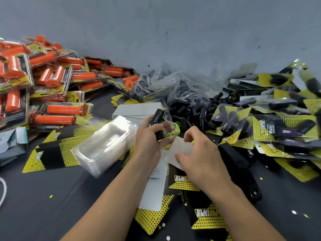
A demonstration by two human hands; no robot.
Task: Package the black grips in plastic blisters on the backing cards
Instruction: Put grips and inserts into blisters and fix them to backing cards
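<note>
In the middle of the table (52, 216), the left hand (149, 145) is curled round a black grip (158, 117), held upright. Just beside it, the right hand (199, 153) pinches a frosted plastic blister (173, 151) above the backing cards (205, 214). A stack of empty blisters (104, 146) lies left of the hands, packed orange grips (52, 75) pile at the far left corner, and packed black grips (281, 126) lie along the right edge.

Grey-blue wall (173, 23), scuffed with small dark marks; dark tabletop (43, 214) below, possibly cloth-covered; light even.
</note>
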